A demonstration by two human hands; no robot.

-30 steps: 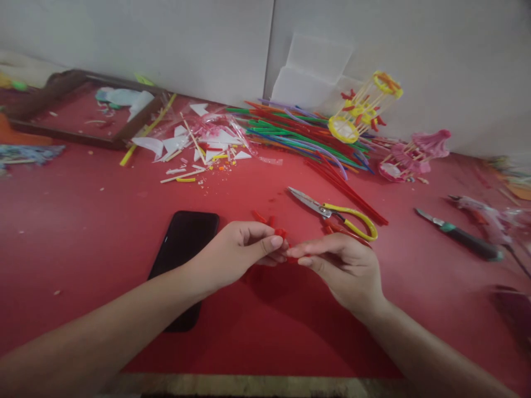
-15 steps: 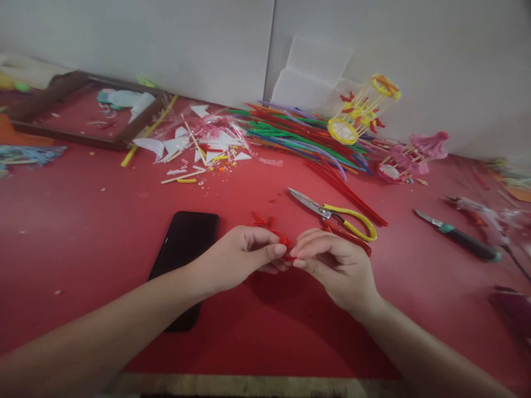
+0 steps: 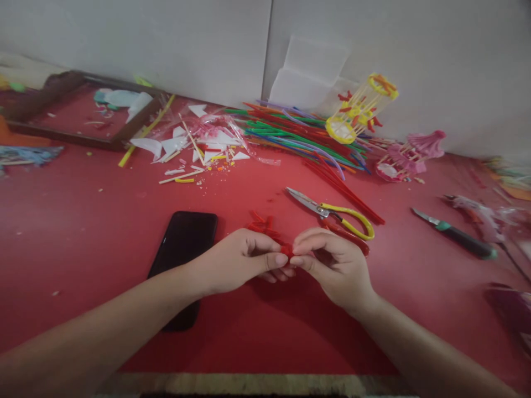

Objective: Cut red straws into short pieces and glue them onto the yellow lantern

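Over the red table, both hands meet at a small curled piece of red pipe cleaner (image 3: 287, 251). My left hand (image 3: 251, 257) pinches it between thumb and fingers. At its right side, the thumb and forefinger of my right hand (image 3: 332, 262) close on the same piece. Fingertips hide part of its shape. Just beyond lie short cut red pipe cleaner pieces (image 3: 265, 222). Scissors (image 3: 327, 210) with one yellow and one red handle rest behind my right hand. A black phone (image 3: 186, 243) lies partly under my left forearm.
Coloured pipe cleaners (image 3: 298, 130) are heaped by the wall, beside a yellow stick model (image 3: 357, 113) and a pink one (image 3: 410, 157). White scraps (image 3: 178, 143) and a brown frame (image 3: 120, 138) are at back left. A green-and-black knife (image 3: 460, 237) and a glue gun (image 3: 477, 213) lie right.
My right fingertips have come in closer, from slightly spread to pinched on the red piece. The piece sits slightly lower, and the whole view has shifted a little.
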